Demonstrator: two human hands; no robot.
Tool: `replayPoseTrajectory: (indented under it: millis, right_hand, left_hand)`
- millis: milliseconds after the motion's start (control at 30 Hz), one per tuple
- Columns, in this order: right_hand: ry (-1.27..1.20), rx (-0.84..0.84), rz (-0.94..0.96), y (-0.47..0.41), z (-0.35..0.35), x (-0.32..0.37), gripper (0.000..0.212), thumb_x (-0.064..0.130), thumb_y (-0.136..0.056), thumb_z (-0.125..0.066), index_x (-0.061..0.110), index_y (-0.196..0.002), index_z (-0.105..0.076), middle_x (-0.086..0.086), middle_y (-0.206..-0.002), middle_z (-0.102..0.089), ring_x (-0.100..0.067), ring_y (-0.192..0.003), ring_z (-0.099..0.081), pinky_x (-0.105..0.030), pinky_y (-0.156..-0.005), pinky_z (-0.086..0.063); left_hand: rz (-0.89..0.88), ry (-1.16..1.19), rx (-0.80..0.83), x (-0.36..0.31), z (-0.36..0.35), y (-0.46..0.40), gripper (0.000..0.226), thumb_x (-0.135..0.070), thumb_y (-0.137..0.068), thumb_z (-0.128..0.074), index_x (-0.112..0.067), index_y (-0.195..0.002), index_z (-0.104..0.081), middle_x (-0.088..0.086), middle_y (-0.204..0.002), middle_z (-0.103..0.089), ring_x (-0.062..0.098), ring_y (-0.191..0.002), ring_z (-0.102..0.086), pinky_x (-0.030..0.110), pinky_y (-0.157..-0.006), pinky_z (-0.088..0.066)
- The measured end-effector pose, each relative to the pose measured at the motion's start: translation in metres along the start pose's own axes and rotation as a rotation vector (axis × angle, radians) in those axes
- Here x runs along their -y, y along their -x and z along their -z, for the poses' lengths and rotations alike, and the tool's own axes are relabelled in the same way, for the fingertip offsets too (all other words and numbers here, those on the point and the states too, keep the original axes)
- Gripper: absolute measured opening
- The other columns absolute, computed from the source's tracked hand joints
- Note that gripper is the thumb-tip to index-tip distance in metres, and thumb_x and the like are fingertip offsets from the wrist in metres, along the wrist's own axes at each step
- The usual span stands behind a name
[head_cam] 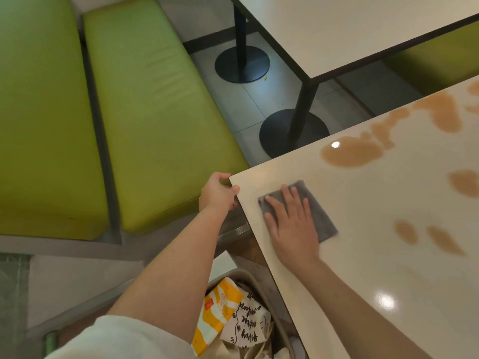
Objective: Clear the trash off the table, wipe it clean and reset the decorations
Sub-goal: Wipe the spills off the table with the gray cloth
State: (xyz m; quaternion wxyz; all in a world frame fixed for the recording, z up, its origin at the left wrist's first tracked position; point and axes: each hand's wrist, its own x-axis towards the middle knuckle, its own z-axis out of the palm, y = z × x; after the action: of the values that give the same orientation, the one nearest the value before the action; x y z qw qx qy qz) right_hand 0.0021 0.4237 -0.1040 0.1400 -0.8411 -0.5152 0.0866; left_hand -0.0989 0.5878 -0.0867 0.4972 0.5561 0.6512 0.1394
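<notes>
**Cloth flat on a stained table**

Sleeve (pixel 116 338) and bare forearms fill the bottom edge. Beyond them, the pale table (pixel 388 255) carries brown spill patches (pixel 355 152) across its far side. Green bench cushions (pixel 155 112) lie to the left. Below the table edge, a bin (pixel 248 279) holds printed wrappers (pixel 223 309), possibly paper bags. A right hand (pixel 290 224), fingers spread, presses a grey cloth (pixel 324 218) near the corner, which the left hand (pixel 219 194) grips.

A fast-food restaurant: green booth benches (pixel 155 112), pedestal tables (pixel 337 35), printed food wrappers (pixel 220 312) binned.
</notes>
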Motion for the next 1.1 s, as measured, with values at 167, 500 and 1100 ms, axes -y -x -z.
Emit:
replayPoseTrajectory:
  millis: [167,500,1100]
  right_hand:
    - [0.056,0.104,0.117,-0.015,-0.011,0.023,0.051,0.045,-0.104,-0.016,0.036,-0.154,-0.018,0.0,-0.164,-0.002,-0.018,-0.151,0.008,-0.037,-0.121,0.008]
    - [0.09,0.012,-0.042,-0.021,-0.006,0.012,0.057,0.043,-0.1,-0.015,0.026,-0.153,-0.031,-0.009,-0.161,-0.02,-0.027,-0.15,-0.013,-0.041,-0.12,-0.002]
    - [0.033,0.098,0.039,-0.096,-0.009,0.023,0.05,0.042,-0.104,-0.016,0.038,-0.153,-0.021,0.001,-0.164,-0.006,-0.019,-0.151,0.002,-0.039,-0.119,0.007]
  left_hand:
    - [0.002,0.02,0.008,0.001,0.0,-0.002,0.024,-0.017,-0.089,-0.07,-0.031,-0.102,-0.056,-0.004,-0.081,-0.066,0.02,-0.06,-0.068,0.041,-0.068,-0.062]
    - [-0.005,-0.004,-0.028,0.001,-0.001,0.002,0.024,-0.018,-0.089,-0.07,-0.032,-0.104,-0.057,-0.007,-0.076,-0.064,0.018,-0.061,-0.068,0.043,-0.071,-0.061]
    - [0.007,0.031,-0.011,0.0,0.001,0.004,0.025,-0.018,-0.088,-0.071,-0.034,-0.101,-0.057,-0.008,-0.074,-0.065,0.018,-0.059,-0.068,0.044,-0.074,-0.06]
